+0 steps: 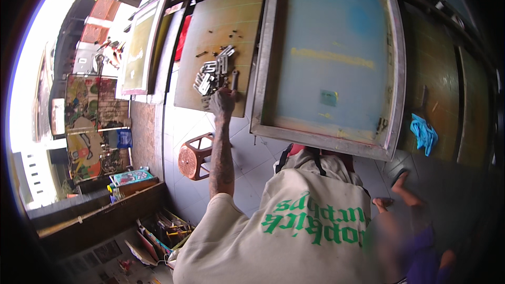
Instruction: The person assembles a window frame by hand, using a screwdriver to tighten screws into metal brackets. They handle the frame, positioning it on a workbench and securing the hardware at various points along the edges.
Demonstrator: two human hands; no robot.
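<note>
Closest to the lens: cream T-shirt [294,231] w/ green print, filling the bottom of the view. From its left sleeve the person's arm stretches up to a tan board [221,37].

Left hand [222,101] sits on the lower part of that board, right at a heap of small metal clamps [213,76]. Fingers look curled down onto the pieces nearest the heap's lower edge; can't tell if they actually pinch one or just rest on top. A few loose screws/bits lie scattered higher on the board, apart from the heap.

Right hand: not seen anywhere, prob. hidden under the shirt or out of view, so its state is unknown.

Just right of the board: big metal-framed printing screen [331,58], blue mesh, leaning toward the person. Blue rag [424,134] further right on a dark surface. Red-brown plastic stool [193,159] on the tiled floor below the arm. Bare feet lower right, blurred.

Step, as I read it: picking hardware out of the heap, grab stage, nothing lifted yet. Next move prob. needs a firm pinch on one single piece and a clean lift, w/o dragging neighbours off the board's near edge.
</note>
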